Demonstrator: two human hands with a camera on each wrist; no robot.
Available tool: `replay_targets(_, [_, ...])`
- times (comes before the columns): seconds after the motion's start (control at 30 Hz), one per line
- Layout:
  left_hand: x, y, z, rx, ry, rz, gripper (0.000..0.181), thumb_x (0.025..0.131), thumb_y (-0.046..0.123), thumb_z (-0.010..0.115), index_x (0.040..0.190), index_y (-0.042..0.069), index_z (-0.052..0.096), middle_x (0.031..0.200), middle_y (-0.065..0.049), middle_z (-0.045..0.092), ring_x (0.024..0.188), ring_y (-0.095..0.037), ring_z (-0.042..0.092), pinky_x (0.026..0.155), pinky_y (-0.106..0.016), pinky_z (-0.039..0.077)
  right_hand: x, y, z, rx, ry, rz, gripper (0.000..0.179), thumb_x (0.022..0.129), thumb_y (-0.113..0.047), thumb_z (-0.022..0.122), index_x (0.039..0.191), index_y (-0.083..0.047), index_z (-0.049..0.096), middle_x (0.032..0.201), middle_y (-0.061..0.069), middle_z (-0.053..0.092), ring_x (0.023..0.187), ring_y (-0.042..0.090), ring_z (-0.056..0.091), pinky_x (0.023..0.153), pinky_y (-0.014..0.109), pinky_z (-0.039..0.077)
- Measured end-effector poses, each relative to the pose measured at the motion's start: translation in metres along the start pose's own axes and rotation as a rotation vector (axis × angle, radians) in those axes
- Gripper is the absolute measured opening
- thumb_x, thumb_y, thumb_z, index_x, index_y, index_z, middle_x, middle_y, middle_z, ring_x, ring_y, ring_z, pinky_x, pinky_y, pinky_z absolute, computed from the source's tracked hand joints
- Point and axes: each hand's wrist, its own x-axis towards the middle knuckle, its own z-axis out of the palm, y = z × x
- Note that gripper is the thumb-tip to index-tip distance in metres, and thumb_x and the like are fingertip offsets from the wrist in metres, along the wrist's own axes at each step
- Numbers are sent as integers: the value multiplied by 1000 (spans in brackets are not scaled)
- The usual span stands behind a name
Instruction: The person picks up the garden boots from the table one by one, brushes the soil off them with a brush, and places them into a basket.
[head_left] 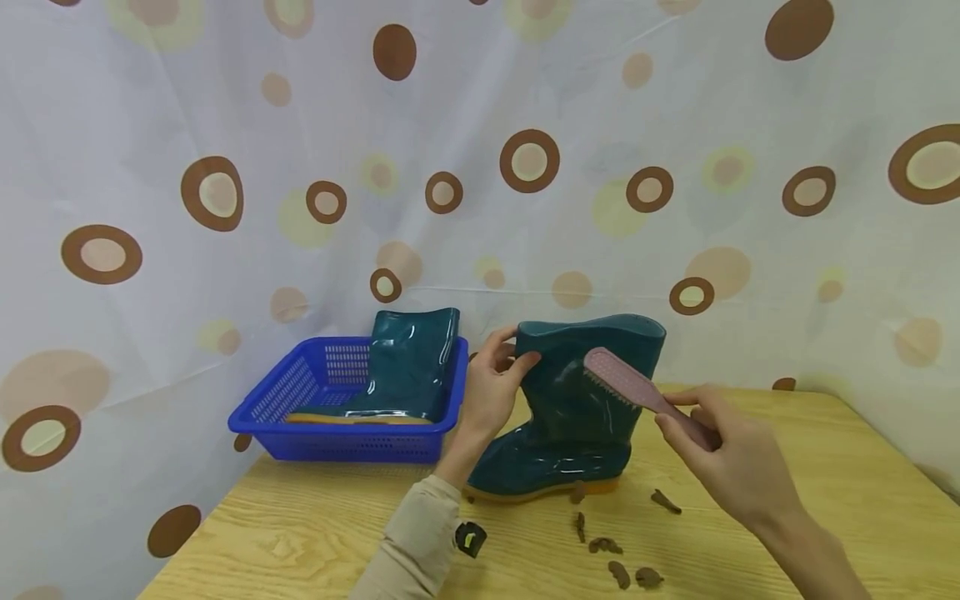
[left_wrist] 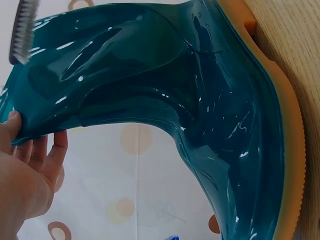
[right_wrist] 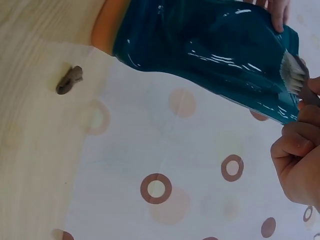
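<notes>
A glossy dark-green rain boot (head_left: 577,400) with an orange sole stands upright on the wooden table, toe to the left. At the left side of its top, my left hand (head_left: 491,379) pinches the edge of the shaft, thumb outside. In the left wrist view the thumb and fingers of that hand (left_wrist: 30,170) lie along the shaft's edge. My right hand (head_left: 738,454) grips the handle of a pink scrubbing brush (head_left: 618,379). Its pale bristles face the upper shaft; in the right wrist view the bristles (right_wrist: 291,75) are right at the boot's surface near the opening.
A blue plastic basket (head_left: 352,446) at the left holds another green boot (head_left: 412,362), sole down. Several brown clumps (head_left: 605,546) are scattered on the table (head_left: 300,533) before the standing boot. A small black object (head_left: 470,539) lies beside the left sleeve. A patterned curtain (head_left: 465,125) hangs behind.
</notes>
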Motion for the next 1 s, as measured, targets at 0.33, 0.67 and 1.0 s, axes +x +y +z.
replay_targets(0.33, [-5,17,0,-5,1,21,35,95,12,66,129,8,61,98,-19,73,88,-35,71,79,-25,51,-10,5,14,-120,-194,77,14,94,-27,69,105,-19,65,55,-12,36,44,-1,26,44,19,24])
replay_targets(0.67, [-4,15,0,1,8,17,36,94,12,67,130,6,61,98,-21,73,87,-36,69,78,-24,50,-19,11,10,-133,-467,196,19,98,-35,63,109,-20,63,56,-18,55,45,0,43,43,21,30])
replay_targets(1.0, [2,-8,9,49,96,85,34,92,22,70,126,17,65,99,-9,76,85,-25,71,80,-33,56,-26,27,-11,-100,-329,214,21,94,-27,69,113,-21,63,56,-10,39,46,1,29,47,22,26])
